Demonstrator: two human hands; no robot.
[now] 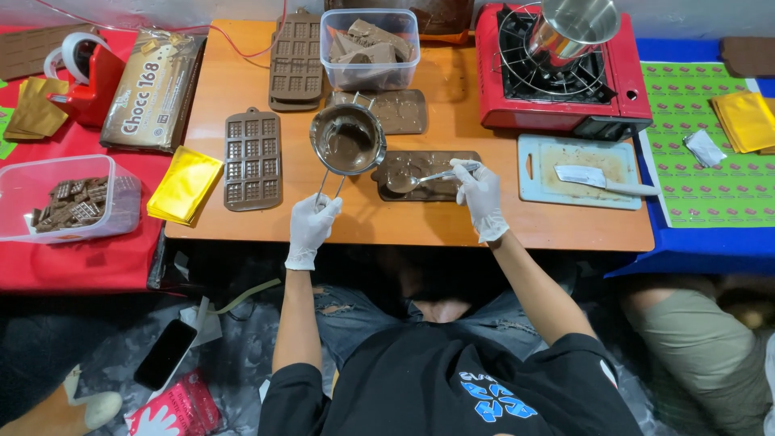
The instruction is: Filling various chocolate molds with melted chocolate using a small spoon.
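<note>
right hand (482, 196) clamped on spoon (420, 179); spoon runs left, bowl over dark mould (428, 175) | left hand (311, 226) clamped on wire handle of melting pot (348, 139); pot just left of mould, far of hand | long brown-and-gold bar pack (153, 89) far left; gold wrappers (185, 186) near it; red stove (563, 69) far right

Both hands gloved in white, forearms bare. Left hand (312, 226) sits at seven o'clock of frame centre, fingers curled shut in a grip. Right hand (479, 194) at two o'clock, fingers pinched closed, wrist bent downward.
</note>
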